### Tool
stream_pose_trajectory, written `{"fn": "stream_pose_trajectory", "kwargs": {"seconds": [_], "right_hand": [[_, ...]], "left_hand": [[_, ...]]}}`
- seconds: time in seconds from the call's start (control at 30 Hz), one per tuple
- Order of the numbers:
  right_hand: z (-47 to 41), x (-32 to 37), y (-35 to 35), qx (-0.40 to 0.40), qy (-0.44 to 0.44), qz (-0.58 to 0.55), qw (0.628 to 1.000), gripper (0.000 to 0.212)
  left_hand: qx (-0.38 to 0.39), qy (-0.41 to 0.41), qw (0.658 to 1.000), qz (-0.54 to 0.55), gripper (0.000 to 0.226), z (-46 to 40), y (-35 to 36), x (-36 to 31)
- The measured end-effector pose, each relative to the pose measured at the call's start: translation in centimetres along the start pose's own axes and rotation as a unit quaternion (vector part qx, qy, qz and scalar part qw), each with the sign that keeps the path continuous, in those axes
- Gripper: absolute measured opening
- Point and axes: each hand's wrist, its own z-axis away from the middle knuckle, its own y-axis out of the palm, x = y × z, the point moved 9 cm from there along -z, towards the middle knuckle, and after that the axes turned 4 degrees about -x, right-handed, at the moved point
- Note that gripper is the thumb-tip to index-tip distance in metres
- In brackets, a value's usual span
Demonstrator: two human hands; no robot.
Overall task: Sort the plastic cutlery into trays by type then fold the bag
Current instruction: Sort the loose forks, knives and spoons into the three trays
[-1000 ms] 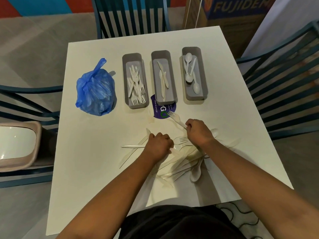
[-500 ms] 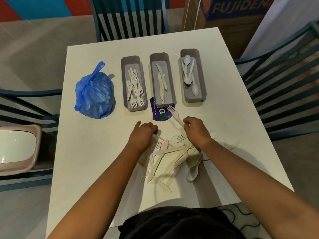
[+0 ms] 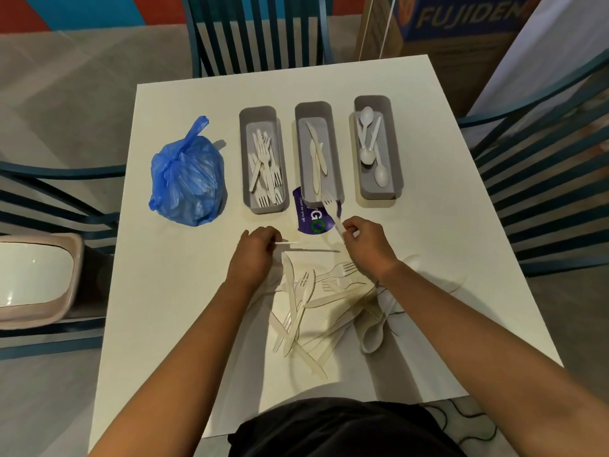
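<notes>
Three grey trays stand in a row on the white table: the fork tray, the knife tray and the spoon tray. A heap of loose white cutlery lies near me. My right hand pinches a white fork by its handle, tines pointing at the knife tray. My left hand grips a thin white piece that sticks out to the right; its type is unclear. A tied blue plastic bag sits left of the trays.
A purple round sticker lies under the knife tray's near end. Teal slatted chairs surround the table on three sides. A pale bin stands at the left, a cardboard box behind the table.
My left hand rose out of the heap and moved forward and left with a thin piece in it. My right hand with the fork shifted slightly toward the trays.
</notes>
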Motion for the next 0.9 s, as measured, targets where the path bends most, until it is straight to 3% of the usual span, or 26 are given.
{"fn": "stream_pose_trajectory", "kwargs": {"seconds": [0.2, 0.43, 0.73, 0.9], "right_hand": [[-1.8, 3.1, 0.5, -0.031, -0.006, -0.063, 0.998, 0.021], [-4.7, 7.4, 3.8, 0.045, 0.009, -0.03, 0.999, 0.024], [-9.1, 12.6, 5.7, 0.043, -0.006, -0.015, 0.999, 0.024], [-10.2, 14.7, 6.3, 0.058, -0.042, -0.038, 0.997, 0.038]], "left_hand": [[-0.02, -0.162, 0.962, 0.219, 0.025, 0.5, -0.2, 2.5], [-0.024, -0.281, 0.853, 0.439, 0.027, -0.4, -1.0, 2.6], [-0.013, -0.305, 0.847, 0.435, 0.027, -2.0, -1.7, 3.7], [-0.014, -0.305, 0.849, 0.432, 0.024, -2.8, -2.2, 4.5]]}}
